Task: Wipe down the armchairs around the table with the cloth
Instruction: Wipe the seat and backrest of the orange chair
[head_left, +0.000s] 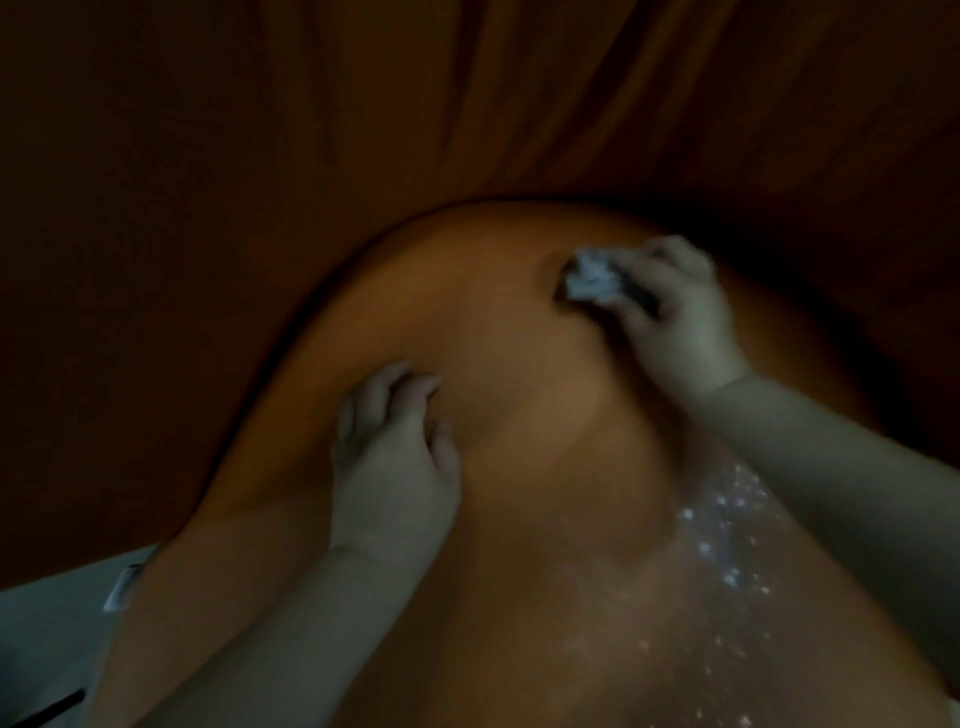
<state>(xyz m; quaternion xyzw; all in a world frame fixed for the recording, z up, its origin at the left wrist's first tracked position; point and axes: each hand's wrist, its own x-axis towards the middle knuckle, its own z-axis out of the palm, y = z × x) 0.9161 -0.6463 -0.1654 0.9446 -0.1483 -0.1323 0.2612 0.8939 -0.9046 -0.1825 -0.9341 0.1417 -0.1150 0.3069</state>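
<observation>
The room is dim and the view a little blurred, yet the rounded, orange-brown back of the armchair (519, 415) fills most of what can be seen, with darker orange folds of curtain (467, 104) hanging just beyond its curved top edge. The right hand (675, 322) sits near the top edge of the armchair, towards its right side, fingers curled tight around a crumpled pale cloth (589, 278) that is pressed against the upholstery. The left hand (395, 457) rests flat on the armchair nearer its left edge, well apart from the other hand, its fingers loosely bent and slightly spread, gripping nothing. Below the right forearm, towards the armchair's lower right, a patch of wet speckles (727, 530) glints on the surface. At the lower left corner a pale surface (41, 634) shows, too dim to identify.
</observation>
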